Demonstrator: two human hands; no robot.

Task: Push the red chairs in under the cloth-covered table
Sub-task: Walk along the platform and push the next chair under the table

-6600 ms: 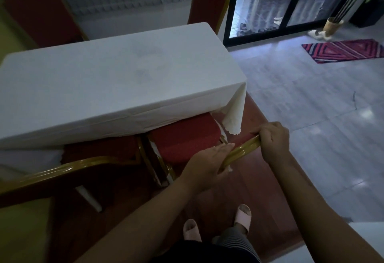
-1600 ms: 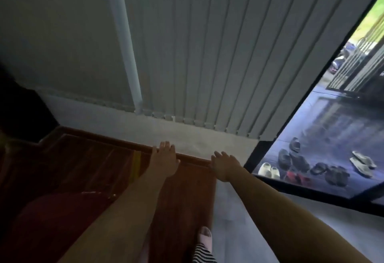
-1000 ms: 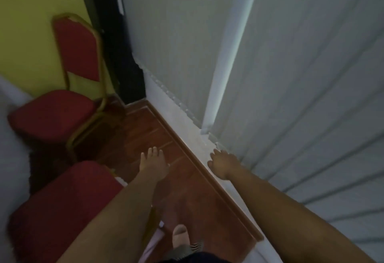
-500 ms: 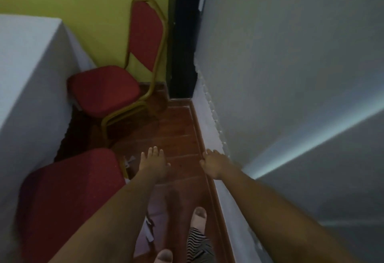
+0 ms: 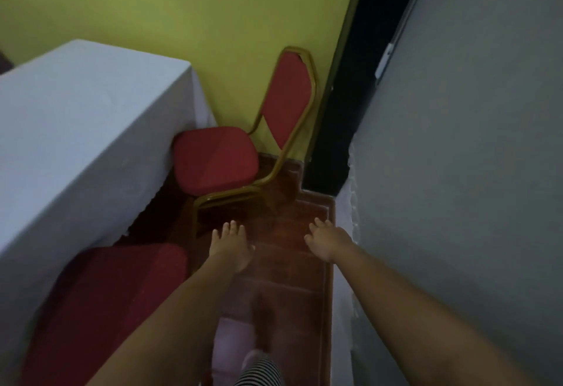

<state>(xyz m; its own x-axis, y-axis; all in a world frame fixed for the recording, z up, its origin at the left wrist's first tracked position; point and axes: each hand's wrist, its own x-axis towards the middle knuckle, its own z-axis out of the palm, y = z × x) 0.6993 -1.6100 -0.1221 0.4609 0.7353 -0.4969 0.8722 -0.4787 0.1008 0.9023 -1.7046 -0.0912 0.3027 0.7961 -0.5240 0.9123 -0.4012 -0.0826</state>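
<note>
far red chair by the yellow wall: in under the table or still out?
Out. The far red chair has its whole seat showing beside the white tablecloth, only its edge at the cloth. Neither hand touches it.

The room is dim and the picture soft and grainy — nothing is crisp. The yellow wall (image 5: 182, 4) is the brightest area, while the doorway gap (image 5: 359, 81) is black. Motion blur smears the bottom edge, and wide-angle bending tilts the straight lines.
</note>
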